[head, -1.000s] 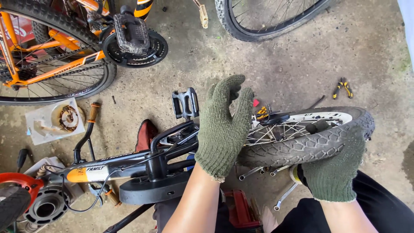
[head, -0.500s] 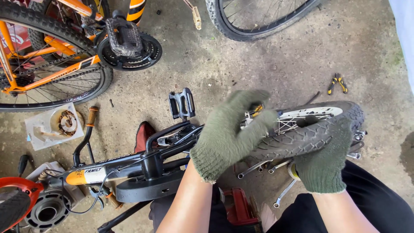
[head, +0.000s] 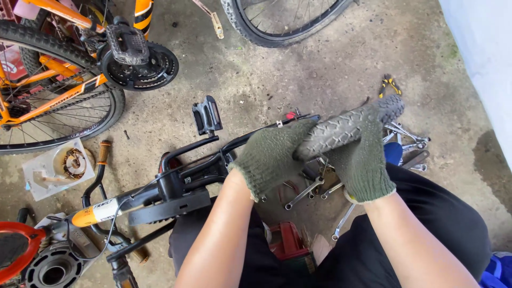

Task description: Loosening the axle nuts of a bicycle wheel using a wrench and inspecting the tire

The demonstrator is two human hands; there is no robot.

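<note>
Together gripping the knobby black tyre (head: 346,128) from both sides, left hand (head: 272,157) and right hand (head: 362,160) equally near, long axis running left-low to right-high above the concrete floor (head: 298,74)

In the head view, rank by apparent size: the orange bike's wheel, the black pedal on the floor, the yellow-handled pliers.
1. Orange bike's wheel, largest, though partly cut off.
2. Black pedal.
3. Yellow-handled pliers, smallest; they lie farther off, so their true size is unsure.

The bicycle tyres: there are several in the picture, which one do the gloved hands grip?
The small knobby tyre at centre right, gripped by the left hand and right hand. The orange bike's tyre and the tyre at the top lie untouched.
</note>
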